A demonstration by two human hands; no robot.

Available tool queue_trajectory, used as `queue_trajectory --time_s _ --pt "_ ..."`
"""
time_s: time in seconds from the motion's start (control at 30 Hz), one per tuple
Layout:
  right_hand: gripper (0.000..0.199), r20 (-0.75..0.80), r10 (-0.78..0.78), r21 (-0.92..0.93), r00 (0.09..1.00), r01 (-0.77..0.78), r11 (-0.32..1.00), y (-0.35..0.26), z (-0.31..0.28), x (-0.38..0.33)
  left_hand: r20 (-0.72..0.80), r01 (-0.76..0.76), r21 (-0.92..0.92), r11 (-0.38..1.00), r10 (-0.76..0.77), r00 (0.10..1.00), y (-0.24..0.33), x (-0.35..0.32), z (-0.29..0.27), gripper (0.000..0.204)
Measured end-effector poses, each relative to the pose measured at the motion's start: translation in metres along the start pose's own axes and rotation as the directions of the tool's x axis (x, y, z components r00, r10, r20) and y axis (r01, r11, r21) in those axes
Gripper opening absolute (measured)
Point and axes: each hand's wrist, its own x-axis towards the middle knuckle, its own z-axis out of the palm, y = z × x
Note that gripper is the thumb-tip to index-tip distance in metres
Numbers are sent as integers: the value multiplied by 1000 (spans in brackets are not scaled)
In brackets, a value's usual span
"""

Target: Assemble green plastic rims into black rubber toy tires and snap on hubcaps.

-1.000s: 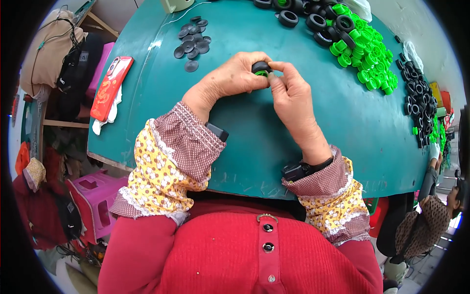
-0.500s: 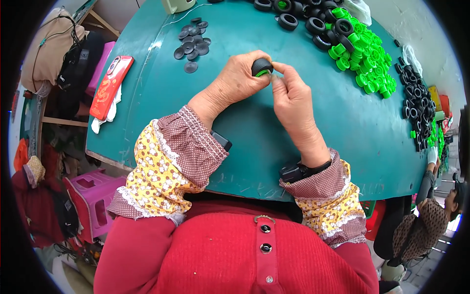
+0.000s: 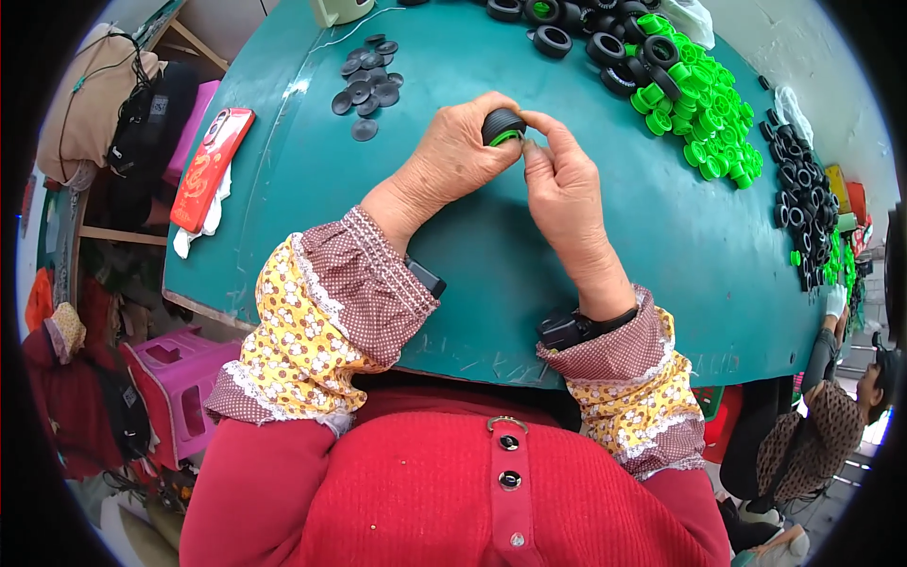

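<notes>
My left hand [image 3: 452,149] is closed round a small toy wheel [image 3: 503,121], a black ribbed rubber tyre with a bright green hub showing at its lower side. The right hand [image 3: 567,184] meets it from the other side. Its thumb and forefinger pinch at the wheel's right edge, and the exact point of contact is partly hidden. Both hands are above the middle of the green table [image 3: 453,246]. A little to the left and farther off lie several flat black discs [image 3: 365,85].
Black tyres [image 3: 606,48] and a heap of green hubs [image 3: 704,109] cover the far right. A red phone [image 3: 213,170] on white tissue lies at the left. A light green container [image 3: 342,9] stands at the far edge. A co-worker [image 3: 812,430] is at the right.
The view has shifted slightly. The wheel has turned a little in the fingers, and more of its green hub shows. Both hands keep their hold.
</notes>
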Motion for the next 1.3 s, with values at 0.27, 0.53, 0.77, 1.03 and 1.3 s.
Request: queue_trajectory --time_s 0.27,0.53,0.77,1.03,1.3 --pt "27 82 54 58 995 -59 997 0 1 -1 117 73 148 986 -91 989 -3 3 -2 26" --pt "27 228 301 360 926 -368 858 -9 -12 6 -82 -187 26 982 188 979 -2 0 1 25" --pt "27 79 8 -153 997 4 988 -6 -6 1 86 -9 35 999 6 996 -1 2 -4 20" --pt "29 70 19 -139 997 -9 990 -2 -2 -2 115 -30 65 997 23 993 -6 5 0 17" --pt "28 203 341 344 918 -393 853 -12 -8 2 -69 -106 31 994 108 992 1 0 4 23"
